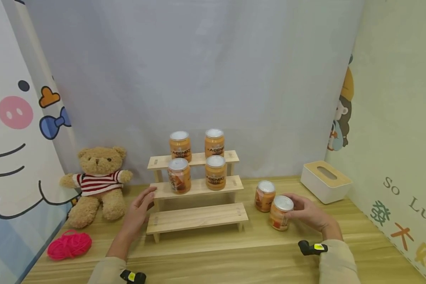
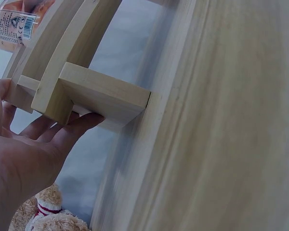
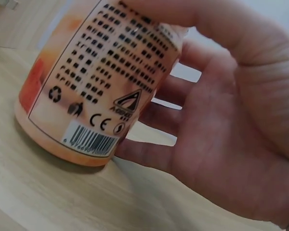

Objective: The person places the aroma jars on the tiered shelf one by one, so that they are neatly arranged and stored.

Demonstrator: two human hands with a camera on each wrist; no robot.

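Note:
My right hand [image 1: 307,213] grips an orange-labelled can with a silvery lid [image 1: 279,219], thumb on the near side and fingers round the back. Its barcode side [image 3: 86,106] faces the right wrist camera; whether its base touches the table I cannot tell. Just behind it, to the left, stands a similar can [image 1: 264,199]. At the left end of the three-step wooden rack [image 1: 198,219], my left hand [image 1: 138,211] touches the middle step, its fingers [image 2: 82,126] lightly bent against the side. Two cans [image 1: 215,175] stand on the middle step and two [image 1: 180,146] on the top.
A teddy bear [image 1: 101,185] in a striped top sits left of the rack, with pink yarn [image 1: 69,245] in front of it. A white tissue box [image 1: 323,187] with a wooden lid stands at the back right. Cloth walls [image 1: 213,79] border the wooden table [image 1: 213,264].

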